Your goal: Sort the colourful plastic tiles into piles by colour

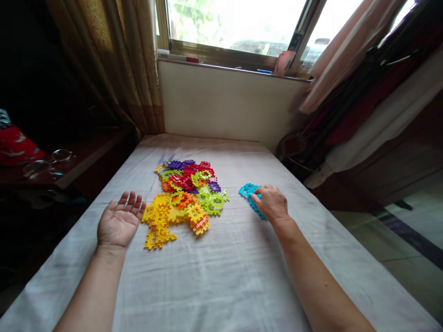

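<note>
A loose heap of flat notched plastic pieces lies on the white cloth: yellow pieces point(161, 219) nearest me, green ones point(212, 202) at its right, red ones point(187, 179) and purple ones point(176, 164) farther back, with orange among them. Palm up beside the yellow pieces, my left hand point(119, 223) is empty, its fingers apart. To the right of the heap is a small group of blue pieces point(248, 189). Over them lies my right hand point(272, 203), thumb and fingers closed at a blue piece; its fingertips are partly hidden.
The cloth-covered surface point(207, 286) reaches a wall under a window. On the left, a dark side table point(97, 152) bears glasses point(62, 156) and a red item point(17, 146). Clothes point(377, 133) hang on the right, and a curtain point(138, 60) hangs at the back left.
</note>
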### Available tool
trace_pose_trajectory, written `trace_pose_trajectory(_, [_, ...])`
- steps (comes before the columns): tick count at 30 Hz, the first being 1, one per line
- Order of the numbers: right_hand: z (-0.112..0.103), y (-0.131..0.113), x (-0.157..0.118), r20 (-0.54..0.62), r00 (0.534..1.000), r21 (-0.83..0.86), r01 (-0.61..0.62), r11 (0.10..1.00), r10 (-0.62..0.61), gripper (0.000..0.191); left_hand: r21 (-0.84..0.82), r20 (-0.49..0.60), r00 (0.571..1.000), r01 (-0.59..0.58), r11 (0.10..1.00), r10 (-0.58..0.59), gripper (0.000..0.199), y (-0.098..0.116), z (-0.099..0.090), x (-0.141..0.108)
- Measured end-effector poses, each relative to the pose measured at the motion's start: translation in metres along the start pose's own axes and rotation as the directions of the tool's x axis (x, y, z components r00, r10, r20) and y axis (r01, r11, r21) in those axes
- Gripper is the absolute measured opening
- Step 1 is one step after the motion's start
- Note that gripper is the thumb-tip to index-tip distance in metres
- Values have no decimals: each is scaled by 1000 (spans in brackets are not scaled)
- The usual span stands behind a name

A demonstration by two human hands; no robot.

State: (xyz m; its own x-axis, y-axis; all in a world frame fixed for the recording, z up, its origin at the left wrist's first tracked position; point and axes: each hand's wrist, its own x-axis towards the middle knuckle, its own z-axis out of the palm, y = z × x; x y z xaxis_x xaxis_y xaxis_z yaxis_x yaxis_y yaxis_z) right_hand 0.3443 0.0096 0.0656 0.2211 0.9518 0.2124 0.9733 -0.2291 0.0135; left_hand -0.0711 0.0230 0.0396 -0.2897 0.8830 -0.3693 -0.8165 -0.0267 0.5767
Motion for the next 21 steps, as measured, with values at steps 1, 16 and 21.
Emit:
trace_pose_trajectory(1, [7, 4, -4, -44, 999, -5, 3, 1000, -3, 29, 3, 0, 1000, -1, 1000, 1, 29, 0, 0, 0])
trace_pose_trajectory(16, [70, 16, 25, -109, 985, -5, 131, 991, -130, 42, 52, -42, 999, -5, 999, 7, 30, 1, 4, -3])
trace_pose_trajectory(21, [76, 23, 64, -86, 995, 36, 59, 998, -56, 43, 57, -98, 995, -4, 998, 10, 31, 0, 10, -6])
